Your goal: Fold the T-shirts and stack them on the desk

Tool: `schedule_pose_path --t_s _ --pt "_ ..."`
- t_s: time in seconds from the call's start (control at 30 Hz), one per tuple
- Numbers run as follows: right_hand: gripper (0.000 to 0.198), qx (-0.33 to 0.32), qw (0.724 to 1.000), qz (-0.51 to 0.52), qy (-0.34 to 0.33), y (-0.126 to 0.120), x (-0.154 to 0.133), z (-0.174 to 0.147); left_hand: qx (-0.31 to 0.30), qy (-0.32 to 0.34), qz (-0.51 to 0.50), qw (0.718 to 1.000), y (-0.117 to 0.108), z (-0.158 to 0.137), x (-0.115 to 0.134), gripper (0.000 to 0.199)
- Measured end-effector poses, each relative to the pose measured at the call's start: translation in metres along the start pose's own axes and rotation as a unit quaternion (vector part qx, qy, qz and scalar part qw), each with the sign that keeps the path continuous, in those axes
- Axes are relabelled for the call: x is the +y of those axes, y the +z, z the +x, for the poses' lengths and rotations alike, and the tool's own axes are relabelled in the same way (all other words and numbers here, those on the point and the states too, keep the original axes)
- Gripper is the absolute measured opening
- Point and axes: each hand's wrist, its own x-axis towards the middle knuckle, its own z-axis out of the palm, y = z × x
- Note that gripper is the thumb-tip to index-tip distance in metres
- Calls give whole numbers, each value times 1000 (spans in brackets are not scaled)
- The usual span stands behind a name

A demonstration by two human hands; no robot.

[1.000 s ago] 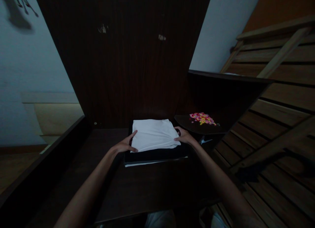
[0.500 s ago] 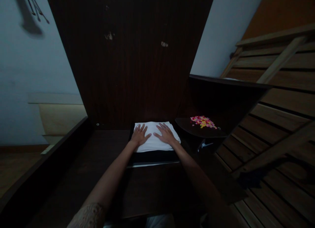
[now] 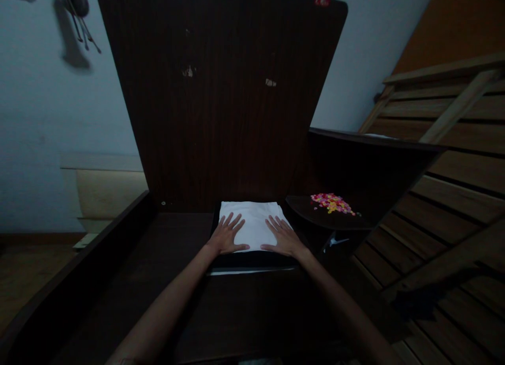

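A folded white cloth (image 3: 252, 225) lies on top of a dark, flat stack (image 3: 252, 260) on the brown desk, against the upright back panel. My left hand (image 3: 229, 236) rests flat on the cloth's left side with the fingers spread. On the right side, my right hand (image 3: 283, 237) lies the same way, fingers apart and pointing away from me. Both thumbs point inward along the near edge of the cloth, with a gap between them. Neither hand grips anything. A pale thin edge (image 3: 252, 272) shows beneath the dark stack.
To the right, a small rounded shelf (image 3: 302, 210) bears a scatter of pink, red and yellow pieces (image 3: 332, 203). The tall dark panel (image 3: 221, 118) rises behind the cloth. A low side board (image 3: 94, 244) runs along the left. Wooden slats (image 3: 465, 202) stand at far right.
Both hands have slid toward me across the cloth to its near edge, and they are farther apart. The cloth looks flatter and smoother. The view has shifted slightly.
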Motion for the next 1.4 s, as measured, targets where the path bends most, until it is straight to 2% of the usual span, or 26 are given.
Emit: schedule_pose_path --t_s 0.1,0.2,0.27,0.37,0.43,0.5,0.6,0.67,0.83,1.0,1.17,1.4 --pt "102 -6 1000 -4 15 -5 0 -3 -24 -4 -9 1000 -8 -4 1 101" --pt "88 34 999 6 12 -8 -11 -9 -42 -12 -15 999 -22 -16 4 87" --pt "72 83 996 26 -13 -7 -26 -18 -28 -18 -10 999 -32 -32 6 72" --pt "57 121 986 58 -100 4 -61 -40 19 2 4 1000 -38 -71 11 55" --pt "52 104 977 73 -171 15 -87 -56 49 17 2 999 -35 -102 17 48" --pt "51 73 970 89 -216 25 -109 -71 55 31 -2 998 -29 -133 23 45" --pt "52 34 965 117 -230 33 -129 -86 8 79 -12 997 -22 -170 32 45" --pt "55 10 965 138 -223 32 -134 -90 -27 85 -26 996 -21 -185 35 50" --pt "55 -56 957 167 -231 26 -135 -92 -85 62 -54 993 -25 -190 36 59" --pt "57 -78 959 166 -214 26 -139 -96 -104 67 -42 991 -25 -186 37 61" --pt "58 -86 965 155 -195 24 -142 -99 -98 73 -33 992 -25 -188 39 62" --pt "56 -63 964 177 -187 29 -142 -99 -79 68 -30 994 -27 -189 42 59"
